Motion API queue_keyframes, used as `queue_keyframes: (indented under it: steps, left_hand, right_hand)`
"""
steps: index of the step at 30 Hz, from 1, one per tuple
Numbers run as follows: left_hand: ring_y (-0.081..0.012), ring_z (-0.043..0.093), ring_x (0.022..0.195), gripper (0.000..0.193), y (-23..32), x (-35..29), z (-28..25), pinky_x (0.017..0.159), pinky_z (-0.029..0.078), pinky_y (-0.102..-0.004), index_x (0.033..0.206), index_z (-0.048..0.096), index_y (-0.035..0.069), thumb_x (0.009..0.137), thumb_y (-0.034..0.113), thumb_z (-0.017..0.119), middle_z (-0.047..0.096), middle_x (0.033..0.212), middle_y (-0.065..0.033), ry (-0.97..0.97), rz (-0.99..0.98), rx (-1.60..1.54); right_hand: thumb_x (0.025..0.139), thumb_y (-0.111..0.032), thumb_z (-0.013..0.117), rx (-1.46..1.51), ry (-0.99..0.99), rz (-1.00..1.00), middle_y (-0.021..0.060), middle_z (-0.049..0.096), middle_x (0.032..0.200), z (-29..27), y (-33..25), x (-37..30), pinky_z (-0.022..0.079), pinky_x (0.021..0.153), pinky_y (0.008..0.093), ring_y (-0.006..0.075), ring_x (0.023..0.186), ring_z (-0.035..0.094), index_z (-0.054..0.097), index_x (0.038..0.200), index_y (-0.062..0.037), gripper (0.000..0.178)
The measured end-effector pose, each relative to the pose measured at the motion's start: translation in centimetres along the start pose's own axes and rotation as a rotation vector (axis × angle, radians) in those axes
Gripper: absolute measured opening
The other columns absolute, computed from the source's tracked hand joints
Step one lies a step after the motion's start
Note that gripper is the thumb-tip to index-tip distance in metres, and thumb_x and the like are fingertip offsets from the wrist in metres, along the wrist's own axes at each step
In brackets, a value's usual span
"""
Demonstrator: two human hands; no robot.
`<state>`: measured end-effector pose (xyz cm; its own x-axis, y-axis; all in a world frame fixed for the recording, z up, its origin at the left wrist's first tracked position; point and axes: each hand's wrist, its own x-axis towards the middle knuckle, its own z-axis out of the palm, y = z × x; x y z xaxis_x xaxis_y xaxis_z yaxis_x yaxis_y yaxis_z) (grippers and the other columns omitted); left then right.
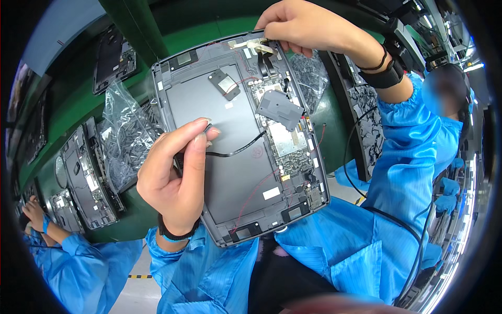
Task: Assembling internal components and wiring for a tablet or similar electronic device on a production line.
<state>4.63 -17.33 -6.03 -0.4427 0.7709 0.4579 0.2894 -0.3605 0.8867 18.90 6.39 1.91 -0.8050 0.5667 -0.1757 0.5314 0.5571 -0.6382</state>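
Observation:
An opened tablet housing (219, 183) lies tilted before me, its grey inside and a circuit board (286, 141) showing. My left hand (175, 175) is over its left side, thumb and forefinger pinched on a small dark piece (208, 127), too small to name. A black cable (238, 153) runs from the board to beneath that hand. My right hand (300, 25) is closed at the housing's far right corner, beside whitish tape strips (251, 44); its fingertips are partly hidden. A grey rectangular part (281, 109) lies across the board, and a smaller dark part (224, 85) rests on the panel.
Clear plastic bags of small dark pieces lie left (123, 141) and right (308, 76) of the housing. Other opened housings (86, 178) stand at the left on the green bench. Another person's hand (35, 213) is at far left; a person (444, 94) is at right.

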Motion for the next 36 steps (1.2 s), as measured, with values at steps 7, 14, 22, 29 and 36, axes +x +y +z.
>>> queue_keyframes:
  steps: [7, 14, 22, 29, 36]
  left_hand:
    - [-0.0202, 0.068, 0.083, 0.018, -0.2, -0.2, 0.1, 0.074, 0.051, -0.0257, 0.102, 0.064, -0.006, 0.086, -0.009, 0.057, 0.067, 0.092, -0.0146, 0.018, -0.005, 0.002]
    - [-0.0202, 0.068, 0.082, 0.018, -0.1, -0.8, -0.2, 0.074, 0.051, -0.0262, 0.102, 0.065, -0.005, 0.086, -0.009, 0.058, 0.067, 0.093, -0.0149, 0.019, -0.006, 0.011]
    - [-0.0198, 0.067, 0.083, 0.019, -0.6, -0.4, -0.5, 0.074, 0.051, -0.0262, 0.102, 0.065, -0.005, 0.085, -0.009, 0.058, 0.068, 0.094, -0.0153, 0.005, 0.023, 0.02]
    - [-0.0194, 0.067, 0.085, 0.018, -0.1, -0.5, -0.3, 0.076, 0.051, -0.0259, 0.102, 0.065, -0.005, 0.086, -0.009, 0.058, 0.068, 0.094, -0.0159, 0.016, -0.022, -0.006]
    - [-0.0206, 0.068, 0.087, 0.018, 0.3, -0.6, 0.0, 0.074, 0.053, -0.0251, 0.103, 0.064, -0.007, 0.086, -0.008, 0.06, 0.067, 0.095, -0.015, 0.031, -0.039, 0.005]
  right_hand:
    - [0.082, -0.018, 0.056, -0.19, 0.004, -0.034, 0.0039, 0.057, 0.061, 0.1, -0.1, 0.4, 0.042, 0.043, 0.0236, 0.0091, 0.047, 0.051, 0.066, 0.089, 0.0029, 0.024]
    - [0.088, -0.013, 0.052, 0.255, -0.216, 0.209, 0.0038, 0.06, 0.066, -1.2, -0.6, 0.7, 0.045, 0.047, 0.0226, 0.0105, 0.054, 0.057, 0.064, 0.092, 0.0036, 0.021]
    - [0.087, -0.013, 0.053, 0.08, -0.235, 0.099, 0.0026, 0.06, 0.065, -1.4, -2.4, 0.2, 0.044, 0.047, 0.0219, 0.0085, 0.052, 0.054, 0.065, 0.093, 0.0039, 0.022]
    - [0.086, -0.011, 0.054, -0.282, -0.124, -0.019, 0.0033, 0.061, 0.065, -0.6, -2.4, 0.7, 0.045, 0.049, 0.0221, 0.0091, 0.053, 0.056, 0.066, 0.093, 0.0037, 0.021]
    - [0.087, -0.013, 0.05, 0.093, -0.175, 0.229, 0.0047, 0.061, 0.064, -1.1, -1.6, 0.5, 0.048, 0.048, 0.0236, 0.0113, 0.051, 0.057, 0.066, 0.088, 0.0044, 0.023]
